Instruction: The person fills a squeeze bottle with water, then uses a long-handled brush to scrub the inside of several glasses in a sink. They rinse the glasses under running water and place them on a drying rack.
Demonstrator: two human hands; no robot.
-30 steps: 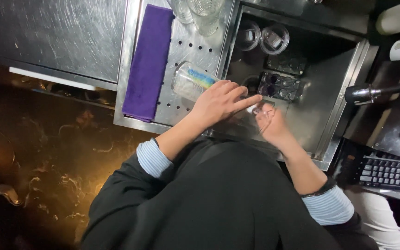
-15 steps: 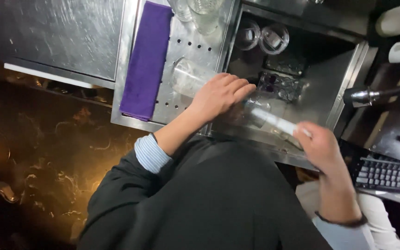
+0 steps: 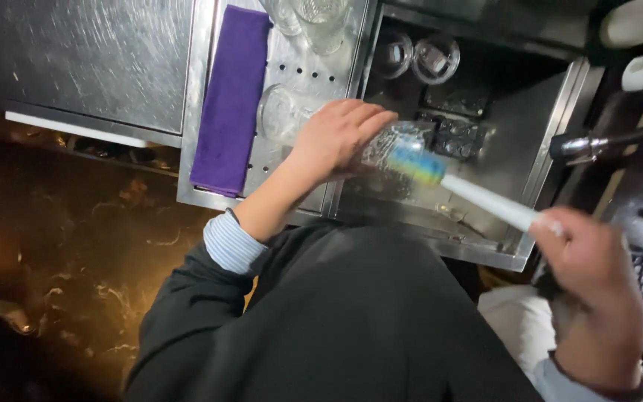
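The right hand (image 3: 586, 260) is gripping the white handle of a bottle brush (image 3: 455, 186) and has drawn back toward the near right since a second ago, so the bristles are emerging. The left hand (image 3: 336, 138) is clasping a clear glass (image 3: 381, 149), apparently on its side, over the sink (image 3: 530, 156). A purple cloth (image 3: 232, 97) is lying far left.

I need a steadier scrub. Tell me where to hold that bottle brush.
Grip the white handle at its bare middle, coming from the right, as the right hand holds only its far end. The bristle head sits at the glass held by the left hand.
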